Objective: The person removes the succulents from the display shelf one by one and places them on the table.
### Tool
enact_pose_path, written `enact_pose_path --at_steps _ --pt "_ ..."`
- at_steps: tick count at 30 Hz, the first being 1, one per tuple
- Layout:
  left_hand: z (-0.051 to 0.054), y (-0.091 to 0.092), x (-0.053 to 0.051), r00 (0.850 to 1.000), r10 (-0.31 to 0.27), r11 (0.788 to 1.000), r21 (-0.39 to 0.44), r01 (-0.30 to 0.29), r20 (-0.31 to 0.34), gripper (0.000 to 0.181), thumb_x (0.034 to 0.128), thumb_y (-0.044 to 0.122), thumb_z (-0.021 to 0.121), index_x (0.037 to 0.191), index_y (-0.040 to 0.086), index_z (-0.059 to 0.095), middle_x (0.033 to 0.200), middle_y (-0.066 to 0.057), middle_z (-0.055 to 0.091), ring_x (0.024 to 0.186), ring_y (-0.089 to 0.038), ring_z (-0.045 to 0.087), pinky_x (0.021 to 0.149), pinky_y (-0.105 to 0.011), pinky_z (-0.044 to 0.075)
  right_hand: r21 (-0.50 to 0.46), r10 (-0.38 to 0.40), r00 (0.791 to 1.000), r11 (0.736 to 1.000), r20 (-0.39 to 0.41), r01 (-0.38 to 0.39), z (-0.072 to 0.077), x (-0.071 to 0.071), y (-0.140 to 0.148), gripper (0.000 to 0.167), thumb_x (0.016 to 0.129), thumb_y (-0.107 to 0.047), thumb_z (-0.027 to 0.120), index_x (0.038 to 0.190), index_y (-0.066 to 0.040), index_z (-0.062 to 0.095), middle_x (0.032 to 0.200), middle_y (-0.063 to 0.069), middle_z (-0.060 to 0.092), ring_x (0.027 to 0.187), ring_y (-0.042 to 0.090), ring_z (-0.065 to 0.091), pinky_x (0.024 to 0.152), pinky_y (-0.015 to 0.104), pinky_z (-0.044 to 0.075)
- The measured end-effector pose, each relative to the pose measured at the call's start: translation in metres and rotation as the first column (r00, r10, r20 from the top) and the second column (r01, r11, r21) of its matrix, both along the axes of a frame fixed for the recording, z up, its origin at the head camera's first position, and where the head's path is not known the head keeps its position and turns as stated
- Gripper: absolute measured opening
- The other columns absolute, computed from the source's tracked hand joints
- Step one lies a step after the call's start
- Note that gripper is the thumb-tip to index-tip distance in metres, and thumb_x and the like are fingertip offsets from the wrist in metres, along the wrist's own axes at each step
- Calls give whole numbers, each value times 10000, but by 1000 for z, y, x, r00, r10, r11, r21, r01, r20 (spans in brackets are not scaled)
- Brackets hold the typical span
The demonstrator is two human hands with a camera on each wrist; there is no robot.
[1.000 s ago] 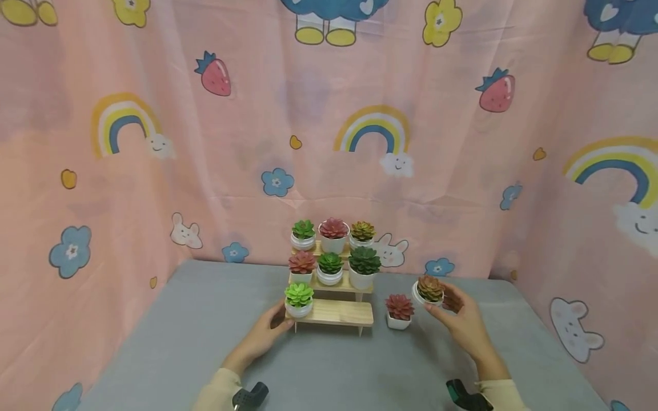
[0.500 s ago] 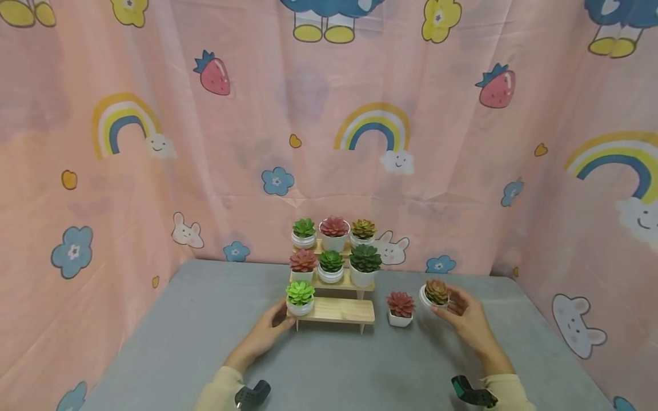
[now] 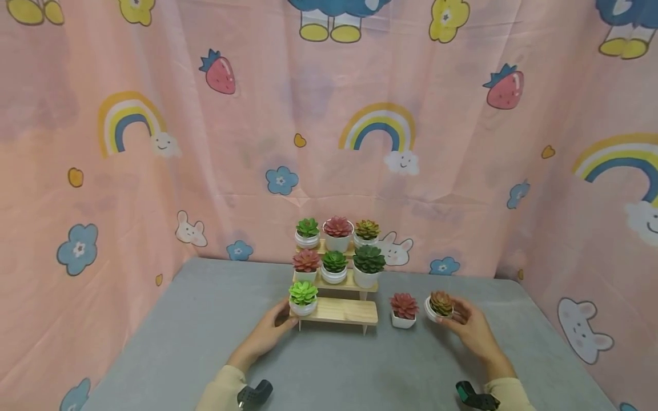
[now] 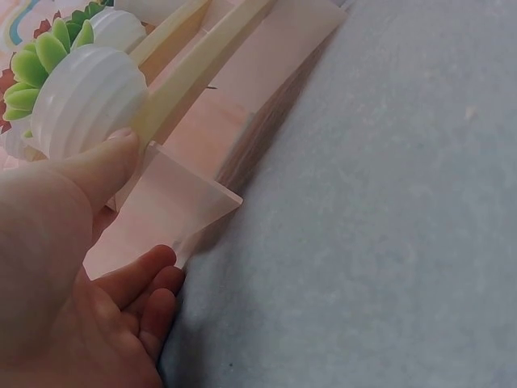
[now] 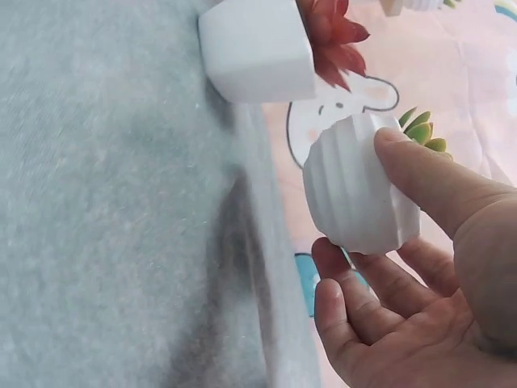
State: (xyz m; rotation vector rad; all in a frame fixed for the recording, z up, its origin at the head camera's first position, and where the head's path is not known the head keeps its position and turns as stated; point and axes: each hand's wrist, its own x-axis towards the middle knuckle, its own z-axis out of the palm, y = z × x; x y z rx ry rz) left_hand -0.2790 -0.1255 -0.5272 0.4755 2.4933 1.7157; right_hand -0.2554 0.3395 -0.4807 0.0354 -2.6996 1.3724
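In the head view, my right hand (image 3: 471, 327) holds a brownish potted succulent (image 3: 441, 303) in a white ribbed pot, lifted off the table and tilted. Its thumb and fingers pinch the pot (image 5: 355, 190) in the right wrist view. A red succulent in a square white pot (image 3: 403, 311) stands on the table beside it. My left hand (image 3: 264, 335) grips the left end of the wooden tiered plant stand (image 3: 341, 311), thumb at the edge (image 4: 161, 113) of the lowest step. There, a light green succulent (image 3: 303, 298) sits at the left end.
Several potted succulents stand on the upper tiers, including a dark green one (image 3: 368, 265) and a pink one (image 3: 337, 233). A grey cloth covers the table (image 3: 339, 371). A pink patterned curtain (image 3: 319, 91) hangs behind and at the sides.
My right hand has moved slightly right and lower with the brownish succulent. The left hand stays at the stand's left end, and the other pots have not moved.
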Motion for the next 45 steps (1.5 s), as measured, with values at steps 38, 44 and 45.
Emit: enact_pose_path --at_steps 38,44,45 --pt "6 2 3 1000 6 1000 18 -6 14 681 1015 228 618 1580 18 302 1461 -232 535 1358 -376 507 1104 -523 421 50 29 981 998 193 -39 -13 -4 5 812 979 -269 685 1513 160 247 1518 432 325 1409 570 364 1113 621 391" --pt "5 1 3 1000 13 1000 16 -13 24 685 1012 235 622 1581 25 303 1466 -224 533 1369 -375 498 1128 -556 398 47 32 983 998 179 -41 -14 -3 4 815 964 -273 704 1510 147 270 1512 423 352 1402 558 389 1111 609 400" --pt "5 1 3 1000 13 1000 19 -14 23 684 1011 232 623 1579 22 306 1463 -225 536 1367 -378 499 1127 -560 397 43 32 984 998 176 -41 -15 -3 4 814 961 -275 708 1514 137 274 1511 418 359 1401 554 394 1109 606 404"
